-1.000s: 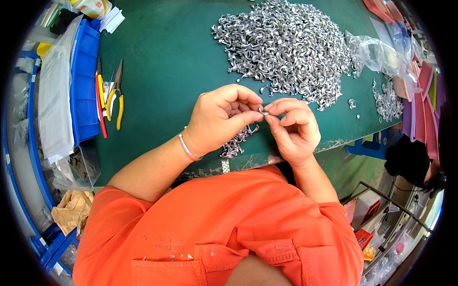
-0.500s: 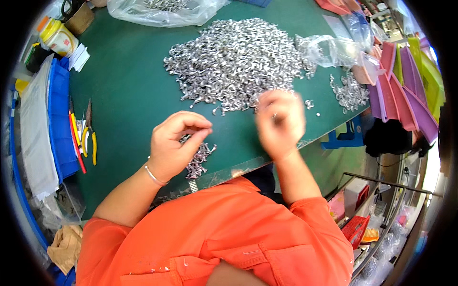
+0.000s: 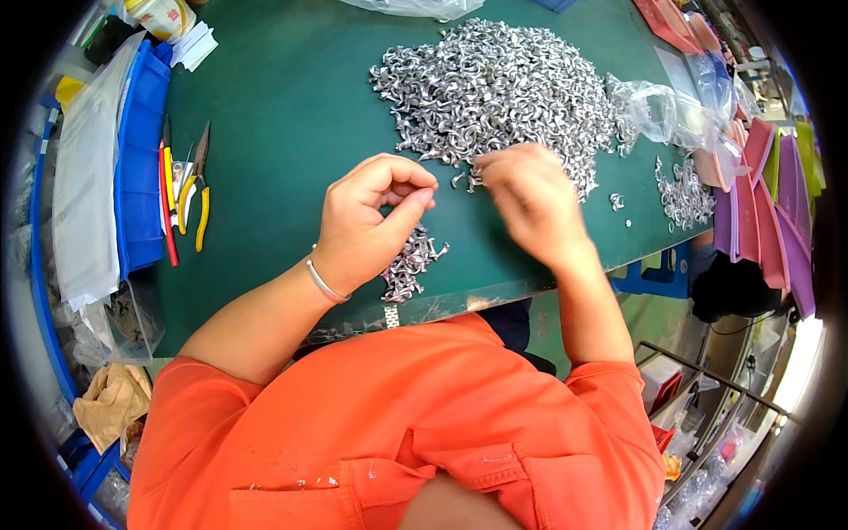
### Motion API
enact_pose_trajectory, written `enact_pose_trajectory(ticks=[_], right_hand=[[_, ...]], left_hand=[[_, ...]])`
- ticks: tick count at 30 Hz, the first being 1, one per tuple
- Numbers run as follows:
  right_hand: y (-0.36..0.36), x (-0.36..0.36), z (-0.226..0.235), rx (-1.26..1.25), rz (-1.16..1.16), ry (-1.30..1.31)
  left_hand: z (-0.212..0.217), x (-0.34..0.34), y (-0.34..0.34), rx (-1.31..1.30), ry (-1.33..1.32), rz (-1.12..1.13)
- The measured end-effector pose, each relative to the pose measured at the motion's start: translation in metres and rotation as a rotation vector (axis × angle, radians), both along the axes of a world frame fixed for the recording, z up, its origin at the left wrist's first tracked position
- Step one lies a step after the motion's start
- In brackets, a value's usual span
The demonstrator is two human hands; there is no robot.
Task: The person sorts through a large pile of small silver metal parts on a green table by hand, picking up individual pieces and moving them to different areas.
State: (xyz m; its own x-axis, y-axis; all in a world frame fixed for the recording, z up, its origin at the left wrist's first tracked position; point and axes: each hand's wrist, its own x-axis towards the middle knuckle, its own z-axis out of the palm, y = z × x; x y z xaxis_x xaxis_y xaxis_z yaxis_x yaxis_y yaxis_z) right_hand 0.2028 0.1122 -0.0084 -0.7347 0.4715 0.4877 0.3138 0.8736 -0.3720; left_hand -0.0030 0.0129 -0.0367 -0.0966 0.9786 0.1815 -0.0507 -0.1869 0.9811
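A large heap of small, curved, silvery metal pieces (image 3: 503, 97) lies on the green table top. At its near edge, my right hand (image 3: 534, 203) is bent down with fingers drawn together, slightly blurred. A loose metal piece (image 3: 474, 180) shows by its fingertips; whether they grip one is hidden. To the left, my left hand (image 3: 375, 212) is closed in a pinch, thumb against the fingertips. Anything between them is too small to make out. Just below this hand, partly covered by it, is a smaller pile of metal pieces (image 3: 408, 272) near the table's front edge.
Yellow-handled pliers (image 3: 203, 190) and a red pen-like tool (image 3: 169, 212) lie left, beside a blue bin (image 3: 141, 168). At right are a clear plastic bag (image 3: 662, 110), a small group of shiny pieces (image 3: 687, 199) and pink and purple trays (image 3: 764, 203). A blue stool (image 3: 655, 276) stands below the table.
The whole view has shifted, so the table things appear farther right and higher. Against the heap, my right hand has moved left along its near edge. My left hand keeps its pinch.
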Motion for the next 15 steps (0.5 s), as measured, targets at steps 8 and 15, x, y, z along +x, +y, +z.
enact_pose_trajectory(ticks=[8,15], right_hand=[[-0.017,-0.020,-0.020,0.010,-0.096,-0.055],[-0.024,-0.023,-0.025,-0.187,-0.081,0.337]], left_hand=[[0.000,0.007,0.004,0.014,0.016,0.070],[0.006,0.003,0.004,-0.055,0.186,-0.021]])
